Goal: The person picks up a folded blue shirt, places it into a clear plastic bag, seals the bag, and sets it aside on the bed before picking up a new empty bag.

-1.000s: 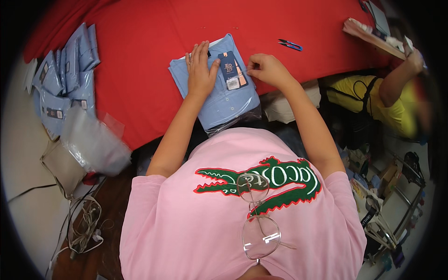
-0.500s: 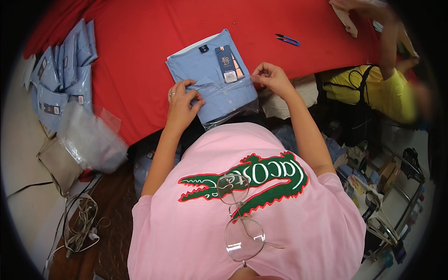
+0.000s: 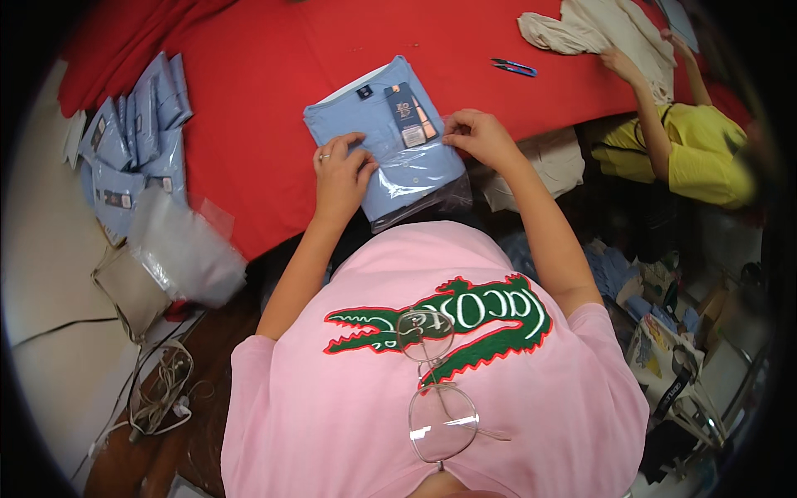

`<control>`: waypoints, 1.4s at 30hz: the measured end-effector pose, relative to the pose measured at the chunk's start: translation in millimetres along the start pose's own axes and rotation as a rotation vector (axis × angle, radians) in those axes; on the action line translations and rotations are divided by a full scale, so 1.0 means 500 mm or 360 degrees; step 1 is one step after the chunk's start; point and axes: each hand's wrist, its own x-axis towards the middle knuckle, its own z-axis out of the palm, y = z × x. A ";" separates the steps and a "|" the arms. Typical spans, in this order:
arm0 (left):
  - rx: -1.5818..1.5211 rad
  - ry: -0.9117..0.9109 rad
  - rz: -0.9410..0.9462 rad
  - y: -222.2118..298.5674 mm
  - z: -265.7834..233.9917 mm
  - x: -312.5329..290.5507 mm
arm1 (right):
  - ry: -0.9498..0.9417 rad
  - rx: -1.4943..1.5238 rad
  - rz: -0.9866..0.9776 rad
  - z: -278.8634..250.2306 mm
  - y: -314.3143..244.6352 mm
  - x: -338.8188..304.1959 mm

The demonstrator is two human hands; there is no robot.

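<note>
A folded light-blue shirt (image 3: pixel 393 180) lies on the red-covered table in front of me, with a dark hang tag (image 3: pixel 409 116) on its upper right. A clear plastic bag (image 3: pixel 423 213) covers its lower part, and the collar end sticks out. My left hand (image 3: pixel 342 177) is closed on the bag's edge at the shirt's left side, fingers curled over the cloth. At the right side my right hand (image 3: pixel 480 138) pinches the bag's other edge between thumb and fingers.
Several bagged blue shirts (image 3: pixel 137 124) are piled at the table's left edge, near loose clear bags (image 3: pixel 187 253). Blue thread snips (image 3: pixel 515 67) lie to the right. Beyond, a person in yellow (image 3: pixel 706 153) handles beige cloth (image 3: pixel 618 37). Tangled cords (image 3: pixel 162 386) lie low on the left.
The bag's edge now reaches higher up the shirt, and my left hand has shifted slightly right. At the far right, the co-worker's beige cloth has come further onto the table.
</note>
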 end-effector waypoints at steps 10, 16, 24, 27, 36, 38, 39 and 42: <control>-0.0861 0.0316 -0.0898 -0.045 -0.024 -0.105 | -0.0342 -0.0777 -0.0534 0.075 -0.196 0.046; -0.1103 0.0176 -0.0999 -0.036 0.002 -0.142 | -0.0723 -0.1028 -0.0410 0.104 -0.220 0.101; -0.1293 0.0396 -0.1271 0.012 0.028 -0.119 | -0.0971 -0.1240 -0.0272 0.155 -0.306 0.177; -0.0980 0.0394 -0.1093 0.027 0.033 -0.111 | -0.1117 -0.1354 -0.0321 0.171 -0.292 0.184; -0.1280 0.0527 -0.1223 -0.018 0.063 -0.117 | -0.0242 -0.1152 -0.0964 0.177 -0.257 0.258; -0.1259 0.0502 -0.1254 -0.024 0.062 -0.107 | -0.0279 -0.1250 -0.0695 0.181 -0.242 0.294; -0.1246 0.0501 -0.1273 -0.024 0.061 -0.105 | -0.0352 -0.1132 -0.0598 0.181 -0.238 0.304; -0.1250 0.0519 -0.1342 -0.022 0.055 -0.096 | -0.0490 -0.0760 -0.0380 0.173 -0.217 0.321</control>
